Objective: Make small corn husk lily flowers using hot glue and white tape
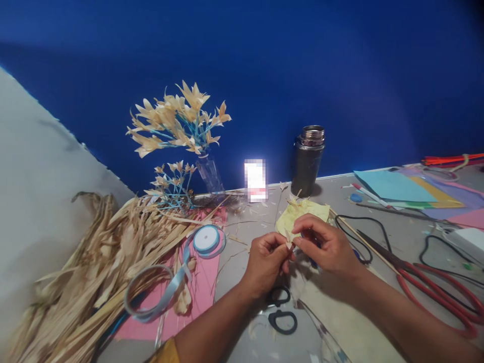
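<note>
Hands meet over the grey table [242, 237]: the left hand [266, 259] and right hand [325, 244] both pinch a small pale husk piece [289, 241] between fingertips, just in front of a yellow sheet [298, 212] at twelve o'clock. Black scissors [282, 315] lie at six o'clock, red shears [434, 290] at three, dried husks [106, 262] at nine.

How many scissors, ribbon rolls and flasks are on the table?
Scissors: 2, red-handled scissors and black-handled scissors
Ribbon rolls: 1, blue ribbon roll
Flasks: 1, metal flask
Total: 4
</note>
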